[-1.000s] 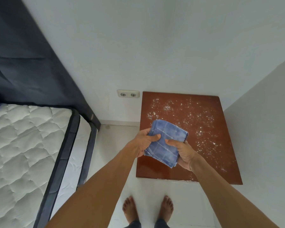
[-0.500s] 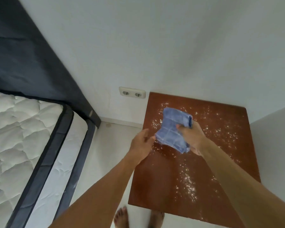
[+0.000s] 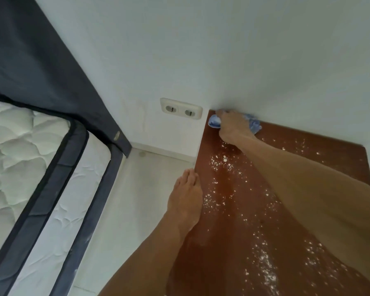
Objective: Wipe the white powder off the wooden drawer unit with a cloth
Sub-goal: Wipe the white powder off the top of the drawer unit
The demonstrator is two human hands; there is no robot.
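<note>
The reddish-brown wooden drawer unit fills the lower right, its top speckled with white powder. My right hand presses a bunched blue cloth onto the unit's far left corner, right against the wall; the hand covers most of the cloth. My left hand hangs over the unit's left edge with fingers straight and together, holding nothing. Whether it touches the wood cannot be told.
A double wall socket sits just left of the cloth. A white quilted mattress with dark edging lies at the left, under a dark blue curtain. Pale floor separates bed and unit.
My right hand has carried the cloth forward and set it down at the far left corner. My left hand let go of it and dropped to the left edge. The view moved closer.
</note>
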